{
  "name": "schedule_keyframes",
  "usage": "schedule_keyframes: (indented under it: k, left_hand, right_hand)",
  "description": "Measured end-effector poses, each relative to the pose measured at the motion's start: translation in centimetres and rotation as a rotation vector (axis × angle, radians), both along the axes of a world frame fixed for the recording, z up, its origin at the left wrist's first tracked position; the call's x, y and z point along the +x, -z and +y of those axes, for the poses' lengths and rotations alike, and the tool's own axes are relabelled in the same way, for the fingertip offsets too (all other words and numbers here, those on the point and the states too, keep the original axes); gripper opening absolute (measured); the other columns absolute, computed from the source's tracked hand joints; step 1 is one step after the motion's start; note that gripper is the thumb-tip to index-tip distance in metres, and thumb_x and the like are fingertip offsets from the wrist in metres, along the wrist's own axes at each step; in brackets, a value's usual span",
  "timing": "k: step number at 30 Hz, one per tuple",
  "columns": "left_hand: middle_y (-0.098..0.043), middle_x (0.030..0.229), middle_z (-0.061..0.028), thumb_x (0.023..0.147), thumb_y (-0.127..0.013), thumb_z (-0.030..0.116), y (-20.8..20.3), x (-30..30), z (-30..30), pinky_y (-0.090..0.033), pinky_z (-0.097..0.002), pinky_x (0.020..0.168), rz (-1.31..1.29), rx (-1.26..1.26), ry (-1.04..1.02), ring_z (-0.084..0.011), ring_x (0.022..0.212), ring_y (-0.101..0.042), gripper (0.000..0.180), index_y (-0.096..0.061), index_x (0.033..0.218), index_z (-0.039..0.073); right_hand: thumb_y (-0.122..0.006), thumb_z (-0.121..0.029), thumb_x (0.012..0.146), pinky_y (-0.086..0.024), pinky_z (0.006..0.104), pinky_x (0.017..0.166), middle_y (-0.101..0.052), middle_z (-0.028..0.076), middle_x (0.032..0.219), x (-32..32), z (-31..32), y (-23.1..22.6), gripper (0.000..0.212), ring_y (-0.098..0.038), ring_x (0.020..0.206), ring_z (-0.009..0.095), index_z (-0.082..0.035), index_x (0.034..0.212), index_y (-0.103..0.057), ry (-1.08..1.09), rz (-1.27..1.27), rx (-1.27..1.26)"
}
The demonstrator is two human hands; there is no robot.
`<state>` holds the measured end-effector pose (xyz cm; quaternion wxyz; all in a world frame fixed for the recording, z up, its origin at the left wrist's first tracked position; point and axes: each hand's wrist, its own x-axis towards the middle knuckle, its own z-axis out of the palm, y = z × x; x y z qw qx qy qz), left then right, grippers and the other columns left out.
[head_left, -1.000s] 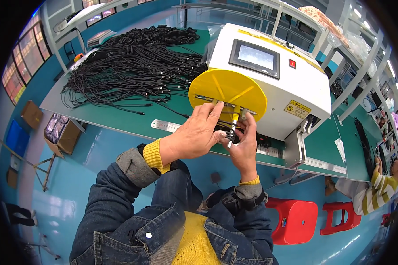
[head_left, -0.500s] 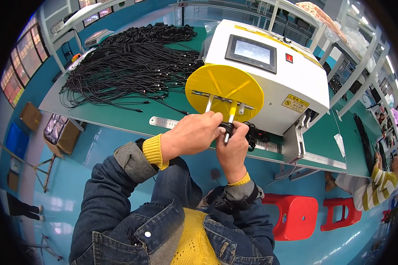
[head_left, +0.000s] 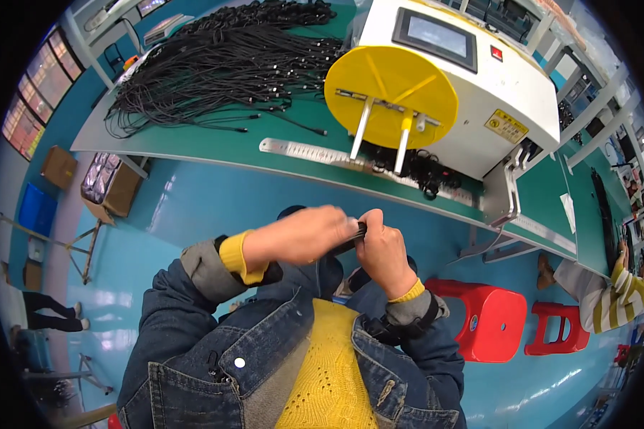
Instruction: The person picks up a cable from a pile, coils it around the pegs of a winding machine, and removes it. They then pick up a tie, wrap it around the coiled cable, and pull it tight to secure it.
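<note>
A small coil of black cable (head_left: 360,230) is held in front of my body, off the table's front edge. My right hand (head_left: 385,250) is closed around it, thumb and fingers pinched together, and hides most of it. From the left, my left hand (head_left: 300,234) reaches up against the coil, its fingers curled and smeared by motion, so their grip is unclear. Beyond my hands stands a white winding machine (head_left: 451,107) with a round yellow disc (head_left: 391,89). Two metal pegs (head_left: 361,129) stick out from the disc with no cable around them.
Many loose black cables (head_left: 222,75) cover the left of the green table (head_left: 215,139). A steel ruler (head_left: 300,149) runs along its front edge, with black cable pieces (head_left: 429,175) under the disc. Red stools (head_left: 490,322) stand at the right, where another person's striped sleeve (head_left: 615,297) shows.
Both hands have come off the disc's pegs with the cable coil and drawn down toward my body. The pegs, which carried the coil before, are now bare. The view has shifted slightly.
</note>
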<state>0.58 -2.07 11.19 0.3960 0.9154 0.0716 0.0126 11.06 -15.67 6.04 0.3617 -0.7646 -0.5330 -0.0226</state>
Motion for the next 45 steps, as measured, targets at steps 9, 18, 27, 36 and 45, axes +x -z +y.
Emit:
schedule_keyframes:
  k: [9,18,27,36,45]
  left_hand:
    - [-0.058,0.090,-0.0078,0.084,-0.058,0.037,3.9,0.5,0.7,-0.049,-0.0277,0.055,0.570,-1.114,0.067,-0.0123,0.077,-0.058,0.039,-0.053,0.097,0.001]
    - [-0.055,0.067,-0.0027,0.083,-0.059,0.038,6.5,-0.1,-0.3,-0.041,-0.0219,0.041,0.736,-1.119,0.116,-0.0098,0.050,-0.050,0.037,-0.053,0.088,0.002]
    - [-0.047,0.056,-0.0001,0.081,-0.063,0.038,6.8,1.1,0.3,-0.039,-0.0211,0.042,0.732,-0.922,0.147,-0.0080,0.049,-0.049,0.037,-0.051,0.078,0.003]
    - [-0.049,0.054,-0.0028,0.083,-0.057,0.043,10.1,-0.1,0.1,-0.037,-0.0210,0.037,0.754,-1.029,0.231,-0.0086,0.040,-0.044,0.041,-0.052,0.077,0.003]
    - [-0.050,0.058,-0.0015,0.088,-0.054,0.033,7.9,0.5,1.6,-0.034,-0.0188,0.038,1.001,-1.024,0.153,-0.0061,0.044,-0.043,0.030,-0.053,0.083,0.003]
  right_hand:
    - [-0.056,-0.008,0.074,-0.045,0.0425,0.048,-0.055,0.018,0.056,-0.5,0.6,3.7,0.019,-0.058,0.054,0.034,-0.003,0.085,-0.042,-0.160,0.158,0.146]
    - [-0.057,-0.014,0.073,-0.045,0.0414,0.047,-0.056,0.015,0.056,-0.5,-0.6,3.8,0.018,-0.058,0.054,0.034,-0.004,0.080,-0.044,-0.222,-0.129,-0.227]
    - [-0.061,-0.011,0.069,-0.047,0.0370,0.050,-0.058,0.013,0.061,-2.1,-0.3,6.1,0.022,-0.061,0.059,0.031,-0.003,0.084,-0.047,-0.162,0.577,0.165]
    - [-0.059,-0.002,0.071,-0.048,0.0299,0.053,-0.059,0.011,0.064,-0.7,-1.1,6.3,0.020,-0.061,0.058,0.020,-0.001,0.090,-0.052,-0.156,0.059,-0.147]
    - [-0.061,-0.012,0.068,-0.048,0.0414,0.055,-0.060,0.017,0.064,-2.3,0.1,6.3,0.023,-0.061,0.064,0.034,-0.001,0.087,-0.052,-0.087,0.652,-0.091]
